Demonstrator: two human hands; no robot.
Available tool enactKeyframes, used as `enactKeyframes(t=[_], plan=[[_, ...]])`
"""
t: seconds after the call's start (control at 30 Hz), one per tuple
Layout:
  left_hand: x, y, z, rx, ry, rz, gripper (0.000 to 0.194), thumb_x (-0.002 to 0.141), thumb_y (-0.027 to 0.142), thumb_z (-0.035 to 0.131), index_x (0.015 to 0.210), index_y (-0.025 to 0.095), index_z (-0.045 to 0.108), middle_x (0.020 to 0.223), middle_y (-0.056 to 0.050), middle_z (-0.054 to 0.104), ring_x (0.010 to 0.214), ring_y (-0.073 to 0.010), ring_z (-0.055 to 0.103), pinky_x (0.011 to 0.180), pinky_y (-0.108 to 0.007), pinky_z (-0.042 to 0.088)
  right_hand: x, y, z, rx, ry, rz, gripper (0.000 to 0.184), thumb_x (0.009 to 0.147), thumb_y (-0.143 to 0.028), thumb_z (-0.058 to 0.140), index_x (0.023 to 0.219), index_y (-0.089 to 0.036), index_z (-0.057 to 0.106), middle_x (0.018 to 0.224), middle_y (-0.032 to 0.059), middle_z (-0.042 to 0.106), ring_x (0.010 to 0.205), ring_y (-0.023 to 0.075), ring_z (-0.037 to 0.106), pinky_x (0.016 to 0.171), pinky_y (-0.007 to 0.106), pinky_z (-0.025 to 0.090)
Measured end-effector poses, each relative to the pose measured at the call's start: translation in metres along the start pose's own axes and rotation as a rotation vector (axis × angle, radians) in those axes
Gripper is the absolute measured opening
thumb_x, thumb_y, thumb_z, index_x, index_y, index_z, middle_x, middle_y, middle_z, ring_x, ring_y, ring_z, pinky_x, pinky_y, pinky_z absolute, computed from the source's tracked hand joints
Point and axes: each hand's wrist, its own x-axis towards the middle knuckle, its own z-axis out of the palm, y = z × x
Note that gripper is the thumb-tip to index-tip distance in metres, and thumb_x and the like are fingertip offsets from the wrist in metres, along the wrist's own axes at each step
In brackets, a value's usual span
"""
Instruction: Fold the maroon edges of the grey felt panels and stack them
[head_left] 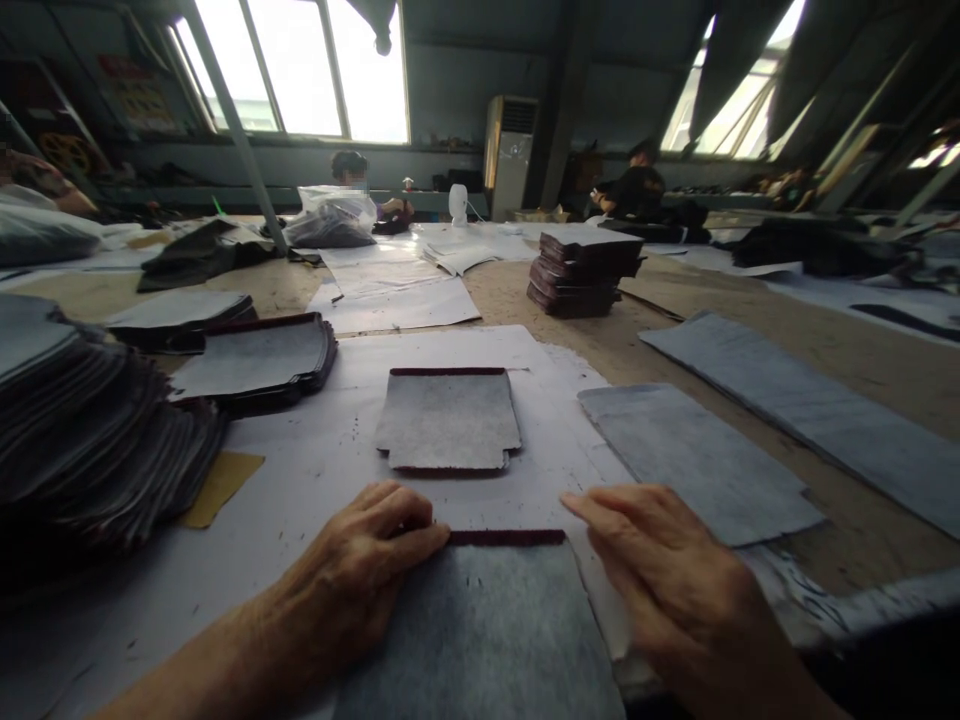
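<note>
A grey sheet piece (502,620) with a narrow dark maroon folded strip along its far edge lies before me on white paper. My left hand (360,560) is closed at its far left corner, the thumb on the end of the strip and the fingers curled. Just off the right corner, my right hand (660,570) is open with its fingers stretched out and together, holding nothing. Beyond both hands lies a smaller stack of notched grey pieces (450,420), also with a maroon far edge.
Tall stacks of grey pieces (82,430) stand at left, near a notched pile (255,360) and a yellow scrap (223,488). To the right lie a grey panel (697,460) and a longer strip (810,420). A maroon stack (585,270) stands farther back. People sit across the table.
</note>
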Motion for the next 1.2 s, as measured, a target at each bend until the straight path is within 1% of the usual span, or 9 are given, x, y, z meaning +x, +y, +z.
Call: enactKeyframes(t=[0.17, 0.3, 0.43, 0.6, 0.77, 0.83, 0.97, 1.07, 1.2], plan=[[-0.004, -0.003, -0.002, 0.009, 0.011, -0.031, 0.036, 0.083, 0.001, 0.036, 0.108, 0.017, 0.058, 0.086, -0.007, 0.055, 0.077, -0.0144, 0.049, 0.066, -0.029, 0.047, 0.001, -0.03, 0.021, -0.049, -0.13, -0.143, 0.043, 0.063, 0.004, 0.032, 0.087, -0.009, 0.066, 0.074, 0.0099, 0.061, 0.072, 0.0202, 0.053, 0.063, 0.034, 0.051], [-0.011, -0.01, -0.012, -0.007, 0.021, -0.022, 0.037, 0.083, 0.001, 0.037, 0.108, 0.017, 0.058, 0.085, -0.006, 0.055, 0.075, -0.0129, 0.05, 0.063, -0.026, 0.048, -0.008, -0.028, 0.025, -0.098, -0.173, -0.177, 0.052, 0.056, 0.004, 0.032, 0.096, -0.009, 0.065, 0.083, 0.0099, 0.061, 0.081, 0.0216, 0.053, 0.071, 0.036, 0.05], [-0.019, -0.014, -0.02, -0.014, 0.032, -0.017, 0.038, 0.082, -0.001, 0.037, 0.11, 0.016, 0.057, 0.083, -0.007, 0.055, 0.075, -0.0135, 0.05, 0.062, -0.027, 0.049, -0.009, -0.018, 0.024, -0.137, -0.166, -0.24, 0.05, 0.061, 0.004, 0.032, 0.097, -0.011, 0.064, 0.088, 0.0085, 0.062, 0.086, 0.0207, 0.054, 0.075, 0.033, 0.048], [-0.021, -0.013, -0.017, 0.033, 0.066, -0.021, 0.033, 0.079, -0.001, 0.037, 0.1, 0.013, 0.059, 0.08, -0.007, 0.055, 0.074, -0.0146, 0.049, 0.062, -0.028, 0.048, -0.003, -0.009, 0.017, -0.143, -0.165, -0.294, 0.036, 0.072, -0.002, 0.035, 0.091, -0.013, 0.064, 0.083, 0.0075, 0.063, 0.078, 0.019, 0.055, 0.067, 0.031, 0.048], [-0.017, -0.009, -0.015, 0.113, 0.025, 0.001, 0.029, 0.077, -0.002, 0.038, 0.091, 0.011, 0.059, 0.076, -0.006, 0.054, 0.071, -0.0153, 0.047, 0.063, -0.031, 0.045, 0.018, -0.021, 0.013, -0.241, -0.122, -0.342, 0.031, 0.074, -0.002, 0.043, 0.093, -0.014, 0.063, 0.098, 0.01, 0.062, 0.092, 0.025, 0.052, 0.075, 0.038, 0.044], [-0.017, -0.008, -0.016, 0.137, 0.018, 0.012, 0.026, 0.077, -0.001, 0.038, 0.09, 0.011, 0.058, 0.074, -0.006, 0.054, 0.07, -0.0158, 0.046, 0.063, -0.031, 0.044, 0.028, -0.035, 0.023, -0.155, -0.103, -0.34, 0.032, 0.074, -0.002, 0.042, 0.094, -0.014, 0.063, 0.096, 0.0105, 0.061, 0.088, 0.0239, 0.053, 0.071, 0.037, 0.044], [-0.017, -0.008, -0.015, 0.156, -0.012, -0.007, 0.023, 0.078, 0.003, 0.038, 0.086, 0.011, 0.058, 0.073, -0.006, 0.053, 0.069, -0.016, 0.046, 0.063, -0.031, 0.043, 0.039, -0.058, 0.054, 0.154, -0.177, -0.277, 0.032, 0.074, 0.0, 0.034, 0.079, -0.013, 0.063, 0.071, 0.0076, 0.057, 0.066, 0.0179, 0.049, 0.056, 0.03, 0.044], [-0.017, -0.009, -0.016, 0.142, -0.014, -0.016, 0.026, 0.076, 0.002, 0.038, 0.089, 0.012, 0.058, 0.073, -0.005, 0.053, 0.069, -0.0158, 0.045, 0.063, -0.031, 0.042, 0.036, -0.061, 0.07, 0.212, -0.166, -0.294, 0.032, 0.074, 0.0, 0.032, 0.075, -0.012, 0.062, 0.068, 0.0089, 0.054, 0.064, 0.0182, 0.046, 0.055, 0.031, 0.044], [-0.02, -0.009, -0.026, 0.087, 0.082, -0.05, 0.035, 0.074, 0.001, 0.038, 0.1, 0.015, 0.058, 0.08, -0.006, 0.057, 0.07, -0.0151, 0.048, 0.064, -0.031, 0.042, 0.032, -0.056, 0.073, 0.268, -0.177, -0.277, 0.029, 0.075, -0.001, 0.034, 0.077, -0.012, 0.061, 0.069, 0.0088, 0.052, 0.067, 0.0185, 0.045, 0.056, 0.031, 0.043]])
